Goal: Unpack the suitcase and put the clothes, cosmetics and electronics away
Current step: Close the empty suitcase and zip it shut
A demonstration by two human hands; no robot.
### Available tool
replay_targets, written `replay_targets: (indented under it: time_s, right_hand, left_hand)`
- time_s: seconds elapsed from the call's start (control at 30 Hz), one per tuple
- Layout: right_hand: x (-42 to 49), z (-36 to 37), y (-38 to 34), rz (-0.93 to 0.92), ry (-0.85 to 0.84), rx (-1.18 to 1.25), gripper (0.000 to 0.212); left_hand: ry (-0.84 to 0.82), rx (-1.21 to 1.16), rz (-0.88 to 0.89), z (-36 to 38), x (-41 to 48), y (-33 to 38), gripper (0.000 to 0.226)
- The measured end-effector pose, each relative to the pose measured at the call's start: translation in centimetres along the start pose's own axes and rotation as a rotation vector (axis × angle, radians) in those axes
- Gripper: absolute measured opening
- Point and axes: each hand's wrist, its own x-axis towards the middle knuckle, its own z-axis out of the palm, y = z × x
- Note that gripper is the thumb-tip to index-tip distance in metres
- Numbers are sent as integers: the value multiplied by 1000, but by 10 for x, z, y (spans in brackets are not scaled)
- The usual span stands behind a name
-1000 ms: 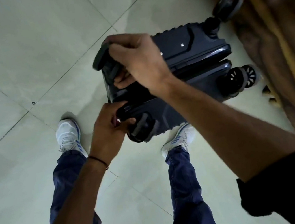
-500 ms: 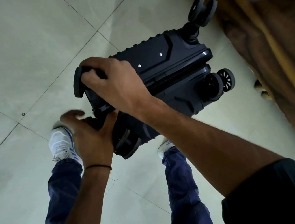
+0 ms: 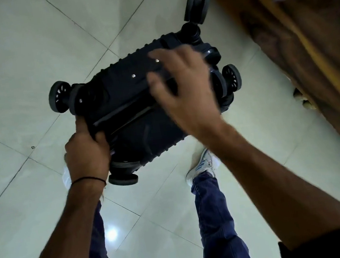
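Note:
A dark navy hard-shell suitcase [image 3: 126,104] is seen from its wheeled bottom end, with black caster wheels at its corners. My left hand [image 3: 85,150] grips the near left corner of the case, thumb up along its edge. My right hand [image 3: 183,87] is blurred above the right half of the bottom panel, fingers spread and slightly bent, holding nothing; whether it touches the shell I cannot tell. The case is closed along its middle seam.
Pale floor tiles [image 3: 13,63] spread to the left and behind. A brown wooden bed frame [image 3: 297,49] with a patterned cover runs down the right side, close to the case's right wheels. My feet in white sneakers [image 3: 204,165] stand below the case.
My right hand let go of the far left wheel and moved right over the panel. The left hand shifted its grip on the near corner. The case has turned and sits closer to the bed.

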Motion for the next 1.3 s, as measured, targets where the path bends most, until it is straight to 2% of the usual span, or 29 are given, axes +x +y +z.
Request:
replay_targets:
  time_s: [0.1, 0.17, 0.23, 0.33, 0.43, 0.5, 0.67, 0.83, 0.97, 1.17, 1.3]
  right_hand:
    - [-12, -44, 59, 176, 307, -40, 27]
    - [-10, -56, 101, 440, 314, 256, 27]
    - [-3, -50, 134, 660, 101, 510, 30]
    - [4, -22, 157, 710, -288, 508, 23]
    - [15, -6, 151, 772, -374, 617, 57]
    - [21, -3, 146, 739, -375, 610, 57]
    - [22, 16, 141, 660, -309, 626, 35]
    - [20, 10, 138, 641, -321, 552, 35]
    - [20, 8, 126, 493, -390, 386, 23]
    - [12, 27, 102, 238, -349, 344, 22]
    - [11, 43, 68, 110, -283, 251, 19]
  left_hand:
    - [15, -13, 12, 0, 9, -1, 56]
    - [15, -10, 20, -2, 14, -7, 57]
    - [8, -6, 44, -3, 17, -14, 62]
    - [9, 5, 75, -7, 19, -23, 69]
    - [9, 17, 68, -11, 23, -37, 67]
    - [-4, -8, 78, -14, 25, -45, 64]
    - [-13, -76, 112, -15, 28, -50, 63]
    - [-20, -114, 79, -19, 29, -68, 64]
    - [-67, -189, 49, -25, 24, -87, 64]
    - [-50, -233, -79, -41, 40, -119, 61]
    - [-97, -242, -127, -64, 60, -141, 47]
